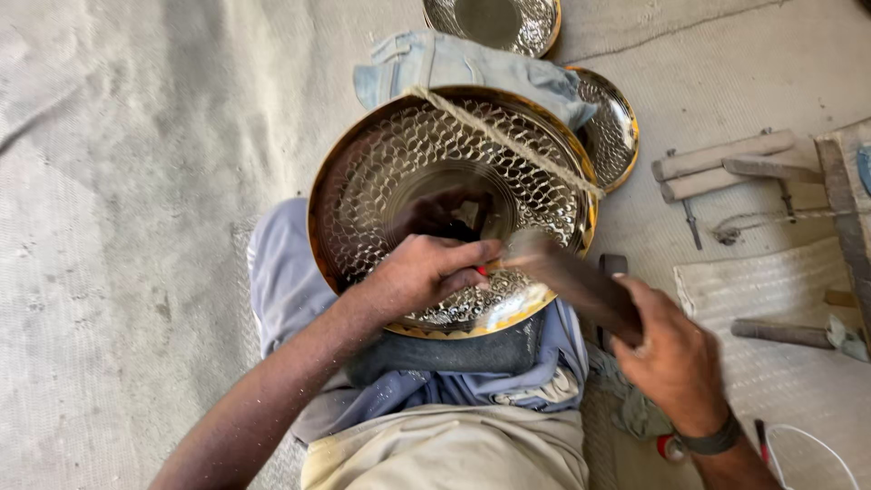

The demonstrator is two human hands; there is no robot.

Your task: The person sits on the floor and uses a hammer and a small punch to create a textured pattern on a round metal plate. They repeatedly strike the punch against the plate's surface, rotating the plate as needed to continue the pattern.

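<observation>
Two hands are busy here, and both are mine. My left hand is curled tight around a small thin tool with a red bit showing; its tip is pressed on the big round shiny metal plate with a gold rim. The plate leans on my lap, tipped up toward me. It is covered all over with bumpy little dents like fish scales, and the middle is a smooth ring. A rough, pale twisted rope runs across the top of the plate.

My right hand is shut around the dark wooden hammer handle. The hammer looks blurry, and its head is right beside the small tool, over the low edge of the plate.

A soft blue cloth is bunched at the far rim. Behind it sit two more shiny dented plates, one partly hidden. On my right lie pale wooden sticks and a dark rod on a woven mat.

The floor is gray, grainy cloth. On my left it stretches wide, with lots of room. On my right the tools crowd close.
</observation>
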